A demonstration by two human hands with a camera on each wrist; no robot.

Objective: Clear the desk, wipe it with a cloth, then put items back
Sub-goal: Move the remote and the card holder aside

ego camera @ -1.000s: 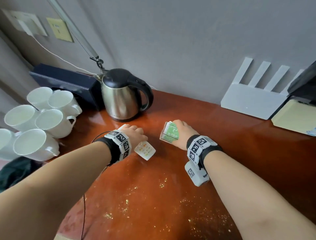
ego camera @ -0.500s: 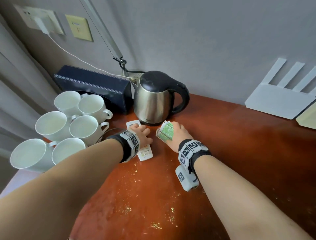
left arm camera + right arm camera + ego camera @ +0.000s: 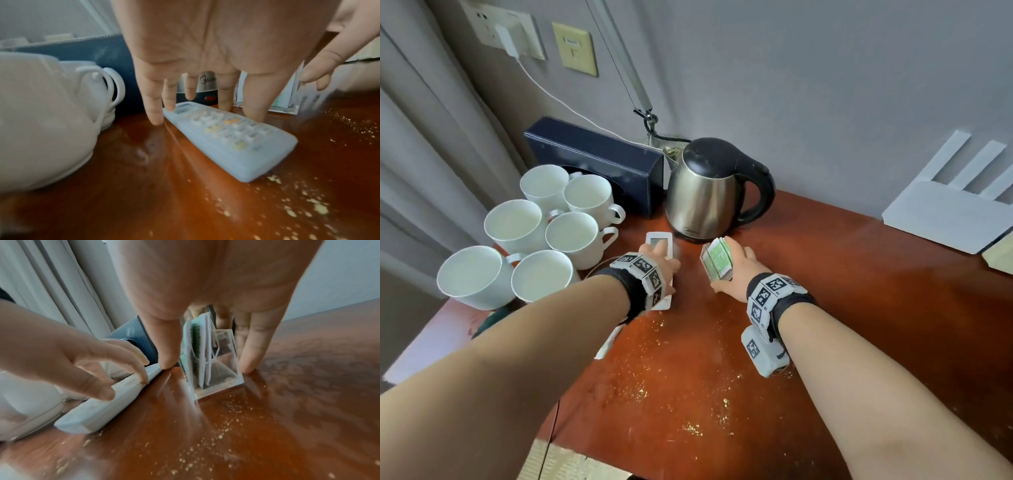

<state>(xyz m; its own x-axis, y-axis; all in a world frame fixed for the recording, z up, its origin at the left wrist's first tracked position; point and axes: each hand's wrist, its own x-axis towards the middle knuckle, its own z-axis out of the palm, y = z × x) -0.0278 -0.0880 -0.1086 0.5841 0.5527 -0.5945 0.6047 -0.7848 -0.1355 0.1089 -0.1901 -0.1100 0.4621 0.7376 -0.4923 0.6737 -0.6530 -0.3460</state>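
From the head cam, six white mugs (image 3: 571, 236) all look empty, clustered left of the kettle (image 3: 709, 192) on the red-brown desk (image 3: 859, 291) against a grey wall. Left wrist: left hand (image 3: 216, 48) spread loosely over the remote (image 3: 230, 139), fingertips down either side. Right wrist: right hand (image 3: 205, 288) pinches a clear holder (image 3: 213, 368) with green-and-white packets (image 3: 195, 344) inside, standing on the desk among crumbs (image 3: 222, 431).

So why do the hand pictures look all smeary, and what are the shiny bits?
Left wrist view: the cup and remote are blurred by motion. Right wrist view: the desk streaks near the fingers. Head view: sharper; light glares off the kettle and desk.
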